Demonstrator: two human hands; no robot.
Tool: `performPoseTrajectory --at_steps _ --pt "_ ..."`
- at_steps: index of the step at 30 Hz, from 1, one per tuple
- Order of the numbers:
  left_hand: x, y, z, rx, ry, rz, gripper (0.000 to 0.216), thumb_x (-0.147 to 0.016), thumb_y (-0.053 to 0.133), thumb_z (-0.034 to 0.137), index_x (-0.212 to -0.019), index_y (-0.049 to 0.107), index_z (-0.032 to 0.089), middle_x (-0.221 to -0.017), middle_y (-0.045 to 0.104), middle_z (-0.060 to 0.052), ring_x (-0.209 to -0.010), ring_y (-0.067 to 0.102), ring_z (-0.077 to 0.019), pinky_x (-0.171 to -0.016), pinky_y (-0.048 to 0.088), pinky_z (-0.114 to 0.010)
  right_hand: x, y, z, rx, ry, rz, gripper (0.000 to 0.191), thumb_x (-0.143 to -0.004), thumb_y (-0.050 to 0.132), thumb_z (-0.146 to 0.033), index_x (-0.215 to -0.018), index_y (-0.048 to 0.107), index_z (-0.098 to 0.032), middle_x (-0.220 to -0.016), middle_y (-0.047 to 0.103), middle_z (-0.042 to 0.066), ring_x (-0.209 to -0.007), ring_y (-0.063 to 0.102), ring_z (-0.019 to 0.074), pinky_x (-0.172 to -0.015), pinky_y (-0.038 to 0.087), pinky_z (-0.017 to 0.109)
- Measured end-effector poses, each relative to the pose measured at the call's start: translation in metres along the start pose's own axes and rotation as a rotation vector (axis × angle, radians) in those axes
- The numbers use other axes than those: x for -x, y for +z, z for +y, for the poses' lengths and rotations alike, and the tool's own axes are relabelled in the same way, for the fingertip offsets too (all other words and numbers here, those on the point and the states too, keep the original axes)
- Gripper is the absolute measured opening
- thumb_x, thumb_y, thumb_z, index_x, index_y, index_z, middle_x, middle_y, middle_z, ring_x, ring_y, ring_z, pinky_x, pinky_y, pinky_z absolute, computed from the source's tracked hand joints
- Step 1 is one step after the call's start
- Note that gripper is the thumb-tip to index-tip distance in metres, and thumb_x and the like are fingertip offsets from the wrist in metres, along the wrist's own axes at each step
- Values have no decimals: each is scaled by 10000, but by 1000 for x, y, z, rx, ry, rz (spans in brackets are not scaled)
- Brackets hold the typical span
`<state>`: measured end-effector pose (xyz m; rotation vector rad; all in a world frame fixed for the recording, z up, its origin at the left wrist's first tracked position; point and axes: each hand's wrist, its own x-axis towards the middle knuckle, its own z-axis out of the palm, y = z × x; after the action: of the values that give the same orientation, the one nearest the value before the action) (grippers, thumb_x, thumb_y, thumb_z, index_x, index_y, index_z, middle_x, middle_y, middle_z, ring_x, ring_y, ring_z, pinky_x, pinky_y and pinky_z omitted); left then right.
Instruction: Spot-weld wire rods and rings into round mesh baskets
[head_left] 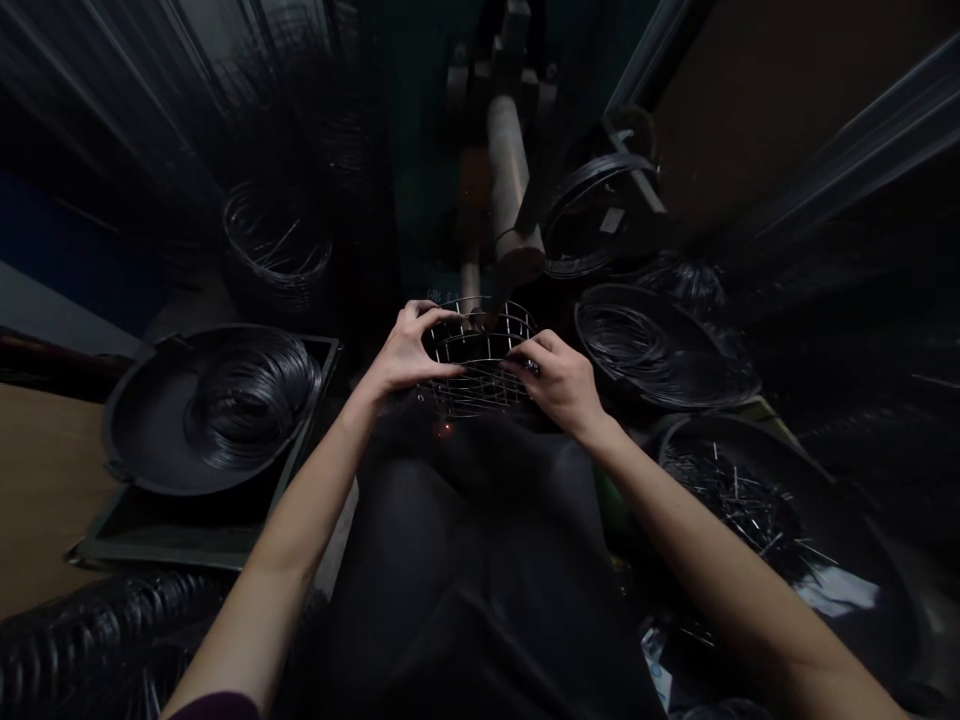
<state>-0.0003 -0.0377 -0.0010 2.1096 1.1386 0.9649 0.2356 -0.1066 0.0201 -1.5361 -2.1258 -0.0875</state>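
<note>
A round wire basket (487,385) is between my two hands, at the lower end of a machine's metal arm. My left hand (409,350) grips its left side, fingers over the far wires and thumb along the near ones. At the basket's right side, my right hand (559,380) is closed, with thumb and forefinger pinched at the wire rim. Whether a separate small piece is in that pinch, I cannot tell. Just above the basket is the thick cylindrical machine arm (514,180), with a thinner rod beside it. A small orange spark glows below the basket's left part.
On the left, a black pan (142,430) holds wire rings (255,400). To the right stand a pan of wire rings (626,340) and a pan of short wire pieces (735,500). Behind are a stack of wire hoops (277,245) and larger rings (589,220).
</note>
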Motion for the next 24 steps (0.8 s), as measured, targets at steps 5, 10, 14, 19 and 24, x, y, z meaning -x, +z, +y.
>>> performPoseTrajectory --at_steps 5,10,14,19,24 --pt "-9 2 -6 1 -3 2 701 -524 910 378 -1169 663 259 -1213 494 -74 -1245 500 -299 -1124 402 -493 -10 1 3 -66 32 -1 123 -888 637 -292 -918 720 -206 -868 617 37 -729 570 139 -587 362 241" --pt "-11 0 -6 33 -9 -4 691 -554 894 405 -1180 649 243 -1218 510 -72 -1211 525 -275 -1116 410 -463 -11 2 3 -93 85 -3 122 -887 631 -295 -919 717 -213 -888 619 37 -757 575 151 -616 369 252" --pt "-30 -4 -9 41 -23 -9 701 -532 896 373 -1172 650 224 -1192 533 -64 -1162 551 -266 -1108 409 -467 -29 10 6 -96 144 17 113 -874 638 -287 -921 711 -215 -888 610 37 -762 568 160 -637 385 262" --pt "-38 -3 -24 59 13 9 773 -571 883 428 -1251 589 208 -1270 531 -102 -1237 520 -293 -1119 393 -490 -36 1 6 -128 183 66 157 -894 590 -319 -907 702 -210 -895 600 54 -775 571 174 -697 438 285" --pt "4 9 -65 246 -16 3 1295 -501 882 598 -1519 159 253 -1570 210 -211 -1472 262 -361 -1165 297 -556 33 -45 7 -231 252 -8 397 -1003 317 -391 -972 683 -242 -981 663 70 -948 620 208 -878 480 352"
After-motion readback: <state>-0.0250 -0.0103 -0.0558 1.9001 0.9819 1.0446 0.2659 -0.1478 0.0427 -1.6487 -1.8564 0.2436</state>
